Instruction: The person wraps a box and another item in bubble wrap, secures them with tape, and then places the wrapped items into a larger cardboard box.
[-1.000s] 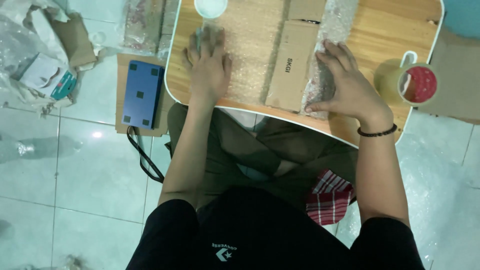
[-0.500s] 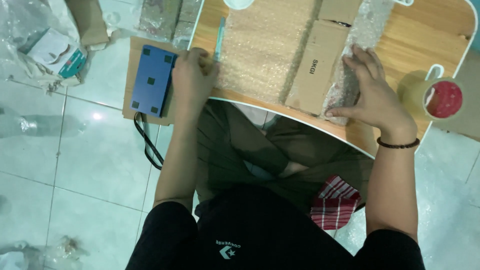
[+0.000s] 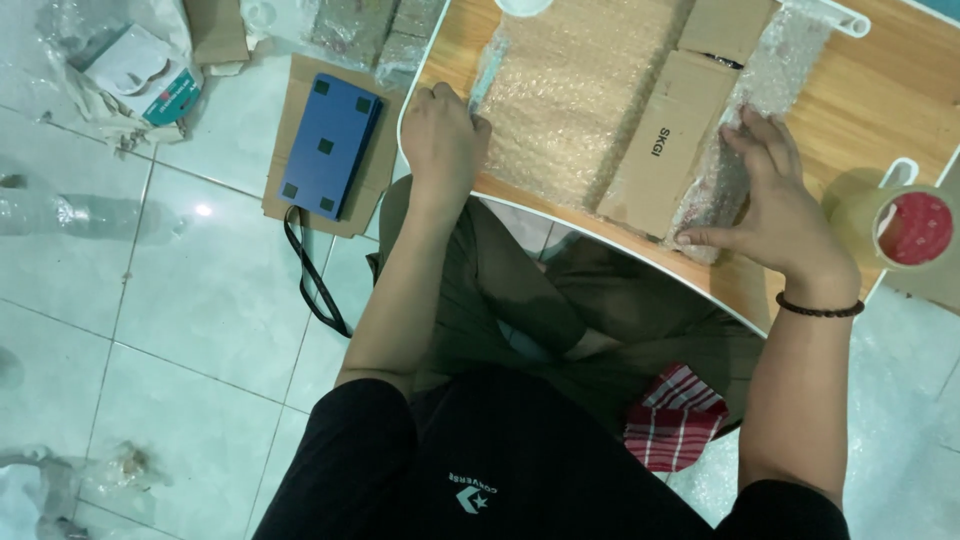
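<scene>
A sheet of bubble wrap (image 3: 580,100) lies spread on a low wooden table (image 3: 860,100). My left hand (image 3: 440,140) is closed on the sheet's near left edge at the table rim. A flat brown cardboard box (image 3: 670,140) rests on the wrap. To its right lies a long item rolled in bubble wrap (image 3: 745,120). My right hand (image 3: 775,200) presses flat on the near end of that roll, fingers spread.
A roll of tape with a red core (image 3: 900,225) sits on the table's right edge. On the tiled floor at left are a blue flat device (image 3: 330,145) on cardboard with a black strap (image 3: 310,280), and plastic packaging (image 3: 120,60). My crossed legs are under the table.
My left hand slid from the middle of the bubble wrap to its near left edge and closed on it. My right hand stayed on the wrapped roll. The view shifted.
</scene>
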